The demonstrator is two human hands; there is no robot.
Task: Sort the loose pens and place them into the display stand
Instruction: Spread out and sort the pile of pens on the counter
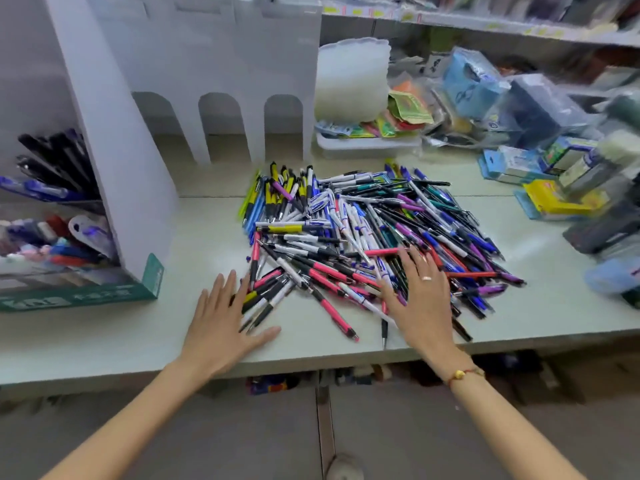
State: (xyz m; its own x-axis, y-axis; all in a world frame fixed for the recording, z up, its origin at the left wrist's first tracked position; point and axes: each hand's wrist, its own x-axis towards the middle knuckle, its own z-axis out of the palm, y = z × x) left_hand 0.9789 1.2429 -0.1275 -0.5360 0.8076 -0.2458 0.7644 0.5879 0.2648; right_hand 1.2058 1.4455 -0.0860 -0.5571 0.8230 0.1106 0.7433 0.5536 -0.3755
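Pens [363,230] lie under right hand [420,299], beside left hand [221,323].

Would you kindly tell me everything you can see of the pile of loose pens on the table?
The pen pile is a broad, tangled heap lying flat on the pale green table, in front of the white display stand. The pens look plastic: white, black, blue, purple, pink, teal and yellow, pointing every way, with a yellow-and-black group roughly aligned at the far left. The left hand lies flat at its near-left edge, fingertips on pens; the right hand rests open on its near side. One pen juts over the table edge.
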